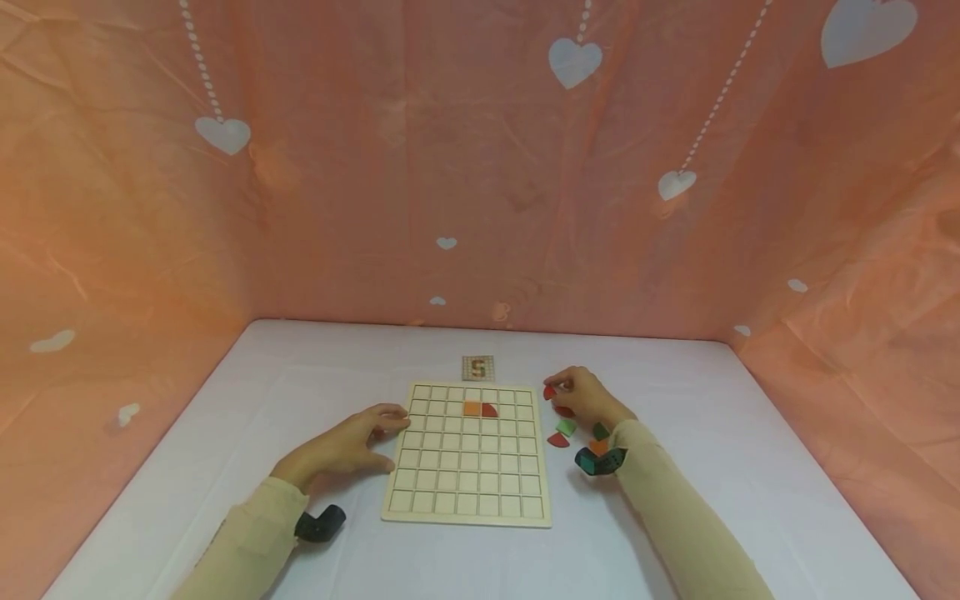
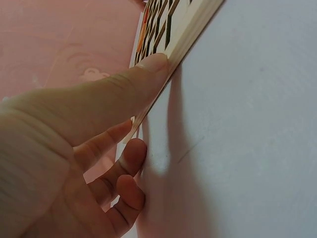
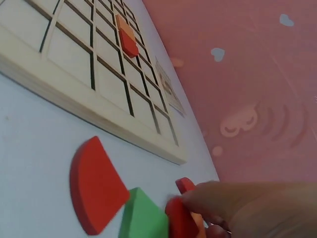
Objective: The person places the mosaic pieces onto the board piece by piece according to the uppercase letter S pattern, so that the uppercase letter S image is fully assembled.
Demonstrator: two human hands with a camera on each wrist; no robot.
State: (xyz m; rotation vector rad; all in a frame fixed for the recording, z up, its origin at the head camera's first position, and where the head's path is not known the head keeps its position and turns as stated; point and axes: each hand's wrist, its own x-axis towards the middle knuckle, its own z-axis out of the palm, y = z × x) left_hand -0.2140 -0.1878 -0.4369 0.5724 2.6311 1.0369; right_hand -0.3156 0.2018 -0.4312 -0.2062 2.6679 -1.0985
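Observation:
A wooden grid board (image 1: 468, 467) lies flat on the white table. One orange square (image 1: 472, 408) and a red quarter-circle piece (image 1: 489, 410) sit side by side in its cells near the far edge. My left hand (image 1: 341, 446) rests at the board's left edge, the thumb touching the rim in the left wrist view. Beyond the board's right edge, my right hand (image 1: 588, 398) pinches a red piece (image 1: 550, 392) between curled fingers. A second red piece (image 3: 181, 218) is right by the thumb in the right wrist view, next to a light green piece (image 3: 142, 218).
Another red quarter-circle (image 1: 558, 440) lies nearer the board. An orange piece (image 1: 598, 447) and a dark green piece (image 1: 601, 431) are by the right wrist. A small pattern card (image 1: 477, 367) lies behind the board. A pink curtain (image 1: 465, 167) with hearts encloses the table.

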